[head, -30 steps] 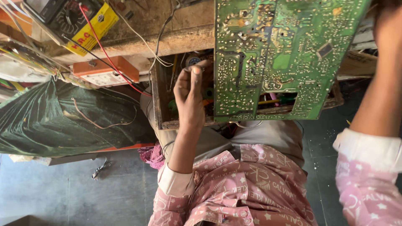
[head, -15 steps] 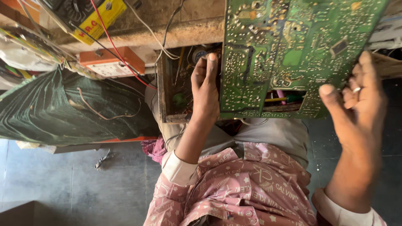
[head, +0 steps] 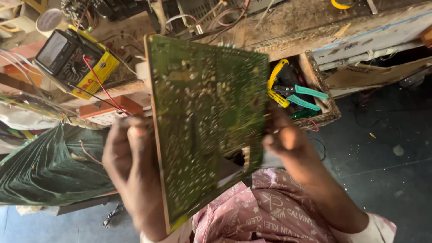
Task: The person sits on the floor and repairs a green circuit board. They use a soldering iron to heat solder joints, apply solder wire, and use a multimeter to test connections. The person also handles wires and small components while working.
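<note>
Large green printed circuit board [head: 204, 126] held upright at frame centre, solder side facing camera. Left hand [head: 128, 153] clamped on left edge, right hand [head: 281, 135] pinching right edge. Risk: edge-only grip could slip, dropping board against cluttered wooden worktop [head: 297, 22].

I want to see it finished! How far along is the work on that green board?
Done: the green circuit board is off the wooden bench. In hand: left hand and right hand grip its edges, solder side facing the camera. Left: the yellow multimeter and teal-handled pliers lie untouched.
</note>
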### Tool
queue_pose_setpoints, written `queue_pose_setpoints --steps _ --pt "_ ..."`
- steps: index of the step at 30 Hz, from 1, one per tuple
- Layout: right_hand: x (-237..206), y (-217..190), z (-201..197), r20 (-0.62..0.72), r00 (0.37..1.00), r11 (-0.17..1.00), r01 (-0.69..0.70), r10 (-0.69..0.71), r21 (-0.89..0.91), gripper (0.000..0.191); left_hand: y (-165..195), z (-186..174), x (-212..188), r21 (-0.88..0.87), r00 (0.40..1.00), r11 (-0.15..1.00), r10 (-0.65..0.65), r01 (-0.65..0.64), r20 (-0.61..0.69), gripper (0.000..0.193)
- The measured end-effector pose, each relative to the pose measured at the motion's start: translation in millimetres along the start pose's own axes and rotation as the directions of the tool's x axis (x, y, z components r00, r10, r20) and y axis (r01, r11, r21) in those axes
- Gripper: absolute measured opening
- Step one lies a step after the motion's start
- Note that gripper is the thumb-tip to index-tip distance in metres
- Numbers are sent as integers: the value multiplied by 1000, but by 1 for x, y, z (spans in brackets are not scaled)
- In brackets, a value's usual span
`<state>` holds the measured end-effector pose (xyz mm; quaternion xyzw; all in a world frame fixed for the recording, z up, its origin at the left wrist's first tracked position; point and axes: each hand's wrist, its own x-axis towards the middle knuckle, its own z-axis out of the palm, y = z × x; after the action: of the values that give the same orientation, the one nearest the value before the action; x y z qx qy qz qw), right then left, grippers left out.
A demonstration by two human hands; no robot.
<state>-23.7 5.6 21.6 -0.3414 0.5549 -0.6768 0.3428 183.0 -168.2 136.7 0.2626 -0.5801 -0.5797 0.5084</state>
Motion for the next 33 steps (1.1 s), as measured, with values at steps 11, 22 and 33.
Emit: queue_pose_setpoints --steps 11,22,33 --pt "22 38 43 219 969 626 -239 111 742 78 83 18 -19 324 802 839 199 -436 563 22" --pt "70 32 46 200 976 398 -218 87 891 68 5 82 -44 344 428 389 152 -855 891 40" --pt "79 37 39 139 986 340 -163 96 926 61 -39 79 -34 323 398 306 230 -896 888 50"
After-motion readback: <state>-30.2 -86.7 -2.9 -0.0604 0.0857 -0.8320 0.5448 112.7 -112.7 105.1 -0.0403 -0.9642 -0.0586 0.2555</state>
